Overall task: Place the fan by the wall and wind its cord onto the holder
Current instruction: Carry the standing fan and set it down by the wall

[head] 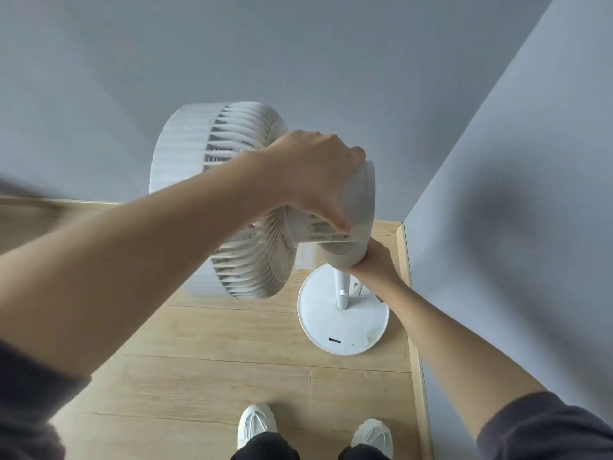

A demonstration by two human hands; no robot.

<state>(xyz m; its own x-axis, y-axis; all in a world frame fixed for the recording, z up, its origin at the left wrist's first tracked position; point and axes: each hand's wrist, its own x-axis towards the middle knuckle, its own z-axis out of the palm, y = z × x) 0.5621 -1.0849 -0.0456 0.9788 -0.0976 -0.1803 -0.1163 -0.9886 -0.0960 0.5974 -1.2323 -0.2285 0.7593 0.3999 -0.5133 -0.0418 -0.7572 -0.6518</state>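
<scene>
White plastic throughout, the fan (199, 194) stood in the corner of the room, its round base (345, 330) flat on the wooden floor (232, 360) and just beside the right-hand wall (514, 161). Its grille head tilted toward the back wall (298, 44).

The left hand (315, 171) gripped the motor housing (363, 194) from above, fingers curled over its top and thumb pressed down its near side. The right hand (374, 260) was wrapped round the neck just under that housing, at the top of the pole (341, 290), though its fingertips were hidden behind it.

Judging by the base against the skirting, the placing looked nearly or wholly done, and the two-handed grip suggested a last adjustment of the head or its position. The winding had not begun. Neither cord nor holder could be made out with any certainty (a small pale shape beside the pole, near the right wrist, might have been either). That whole step remained.

A pair of pale shoes (257, 423) stood on the boards at the bottom edge, well back from the base.
</scene>
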